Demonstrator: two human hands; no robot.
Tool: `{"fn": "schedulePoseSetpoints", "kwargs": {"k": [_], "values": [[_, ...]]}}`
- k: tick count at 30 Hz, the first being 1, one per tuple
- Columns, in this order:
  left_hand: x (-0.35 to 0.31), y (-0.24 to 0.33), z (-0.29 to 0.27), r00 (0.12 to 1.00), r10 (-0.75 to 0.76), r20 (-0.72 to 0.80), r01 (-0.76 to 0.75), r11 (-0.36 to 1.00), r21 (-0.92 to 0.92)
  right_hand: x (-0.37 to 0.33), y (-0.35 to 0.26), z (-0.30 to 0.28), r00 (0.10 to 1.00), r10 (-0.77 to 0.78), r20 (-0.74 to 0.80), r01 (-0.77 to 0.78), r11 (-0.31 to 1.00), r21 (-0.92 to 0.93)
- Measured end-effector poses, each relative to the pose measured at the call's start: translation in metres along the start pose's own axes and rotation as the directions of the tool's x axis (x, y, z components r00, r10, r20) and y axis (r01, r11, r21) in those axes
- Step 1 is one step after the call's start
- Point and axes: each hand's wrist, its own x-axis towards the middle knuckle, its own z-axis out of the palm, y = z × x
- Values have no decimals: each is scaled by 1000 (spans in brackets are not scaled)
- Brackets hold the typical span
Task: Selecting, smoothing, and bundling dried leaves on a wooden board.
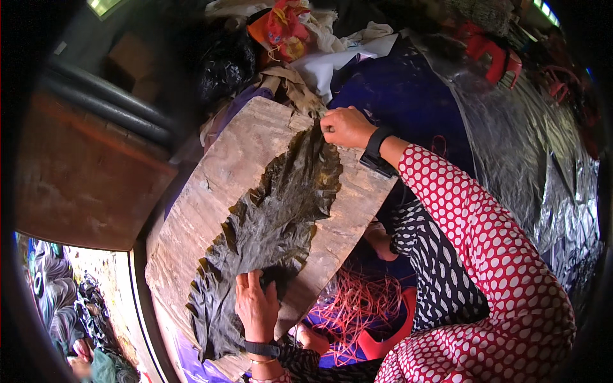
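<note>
A large dark greenish-brown leaf-like sheet, wrinkled and ruffled along its edges, lies spread lengthwise over a pale wooden board. At its narrow far end, my right hand is closed in a pinch on the tip, with a black band round the wrist. My left hand rests on or just over the nearer, wider part. Its fingers are bent a little and the thumb stands apart from them, with a dark shadow beside it. Whether the left fingertips press on the sheet is hard to tell.
Red thin strands lie in a heap by a red curved rim, near a bare foot. A brown panel stands at the left. Beyond the board are a black plastic bag, crumpled cloths and blue sheeting; silvery sheeting covers the right.
</note>
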Motion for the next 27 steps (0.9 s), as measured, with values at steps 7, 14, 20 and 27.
{"fn": "schedulePoseSetpoints", "kwargs": {"k": [7,14,20,27], "values": [[-1,-2,1,1000,7,-6,-7,1000,10,-13,10,-24,988,130,82,-134,990,48],[-4,-7,3,1000,-8,-4,8,999,37,-26,-7,-8,983,-162,85,160,987,34],[-1,-2,3,1000,-6,-16,7,1000,13,-24,-15,-5,988,-144,54,151,978,-143],[-2,-6,5,1000,-21,-13,21,999,26,-26,-20,-15,986,-167,12,168,979,-119]]}}
